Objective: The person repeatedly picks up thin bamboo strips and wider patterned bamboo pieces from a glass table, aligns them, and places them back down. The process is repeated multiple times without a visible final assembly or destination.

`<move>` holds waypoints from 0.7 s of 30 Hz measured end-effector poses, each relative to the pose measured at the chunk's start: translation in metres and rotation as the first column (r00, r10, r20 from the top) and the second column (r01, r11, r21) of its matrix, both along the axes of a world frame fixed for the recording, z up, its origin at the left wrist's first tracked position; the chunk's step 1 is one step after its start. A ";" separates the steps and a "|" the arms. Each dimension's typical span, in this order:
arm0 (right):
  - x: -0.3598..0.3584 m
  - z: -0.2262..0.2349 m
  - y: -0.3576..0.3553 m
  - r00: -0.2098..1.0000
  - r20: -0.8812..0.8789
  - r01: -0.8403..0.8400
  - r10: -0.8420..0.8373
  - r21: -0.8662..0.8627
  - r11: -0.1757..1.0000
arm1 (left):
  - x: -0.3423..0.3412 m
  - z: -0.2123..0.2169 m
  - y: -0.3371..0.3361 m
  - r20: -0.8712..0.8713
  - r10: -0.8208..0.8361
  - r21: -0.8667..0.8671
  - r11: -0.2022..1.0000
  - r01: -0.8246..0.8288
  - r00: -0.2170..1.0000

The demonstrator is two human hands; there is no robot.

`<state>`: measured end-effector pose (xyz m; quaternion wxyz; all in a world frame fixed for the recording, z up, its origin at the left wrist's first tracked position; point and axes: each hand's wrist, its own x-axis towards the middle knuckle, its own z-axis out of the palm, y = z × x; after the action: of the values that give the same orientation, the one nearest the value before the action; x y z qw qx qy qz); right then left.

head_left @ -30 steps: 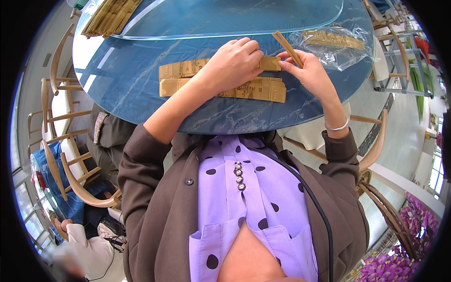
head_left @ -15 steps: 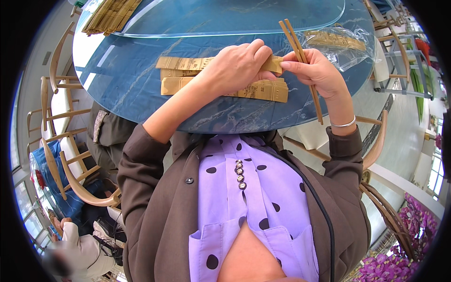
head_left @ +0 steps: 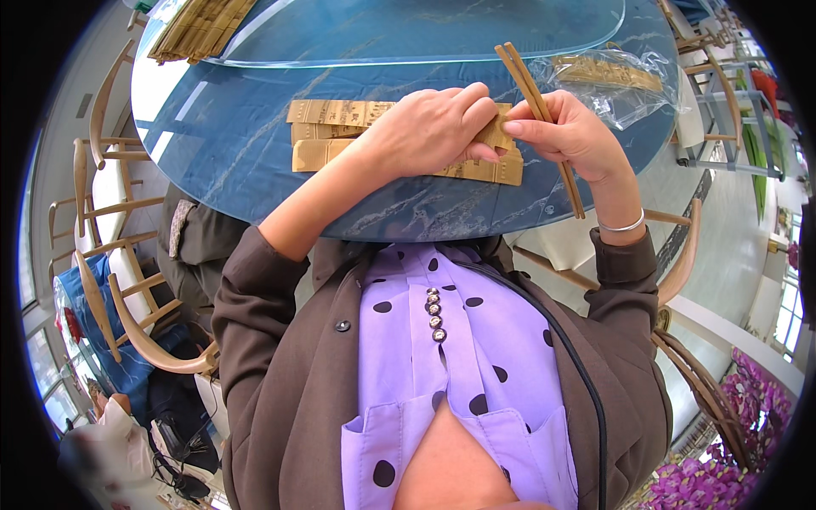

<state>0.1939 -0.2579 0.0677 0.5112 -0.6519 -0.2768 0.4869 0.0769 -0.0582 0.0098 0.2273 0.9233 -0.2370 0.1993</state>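
Observation:
My left hand is closed over a brown paper chopstick sleeve near the front of the table. Its fingers curl round the sleeve and cover most of it. My right hand pinches the sleeve's right end between thumb and finger. That same hand holds a pair of wooden chopsticks, which slant past the palm with their upper ends pointing away from me. More flat paper sleeves lie beneath my left hand and wrist, and another stack of them is nearest me. Hidden fingertips leave the sleeve's opening unseen.
The round blue marbled table carries a raised glass turntable. A bundle of brown sleeves sits at the far left. To the right lies a clear plastic bag with sleeves inside. Wooden chairs stand around; a person is behind at lower left.
The chopsticks and my right hand have shifted slightly left. My left hand has moved down a little, its fingers tilting, with the sleeve still held. The person at lower left has moved.

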 end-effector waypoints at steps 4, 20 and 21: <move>-0.002 -0.001 0.000 0.999 -0.033 0.008 -0.007 0.006 1.000 | -0.001 0.003 0.000 0.022 0.005 -0.007 1.000 -0.005 1.000; -0.014 0.003 0.004 0.997 -0.030 0.079 -0.078 0.056 0.995 | -0.006 0.013 0.000 0.062 0.056 -0.020 0.998 -0.055 0.997; -0.014 0.003 0.005 0.996 0.001 0.086 -0.086 0.062 0.994 | -0.005 0.012 0.000 0.083 0.055 -0.003 0.998 -0.055 0.995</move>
<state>0.1796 -0.2534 0.0707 0.5511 -0.6478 -0.2643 0.4547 0.0723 -0.0581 0.0221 0.2117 0.9204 -0.2205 0.2439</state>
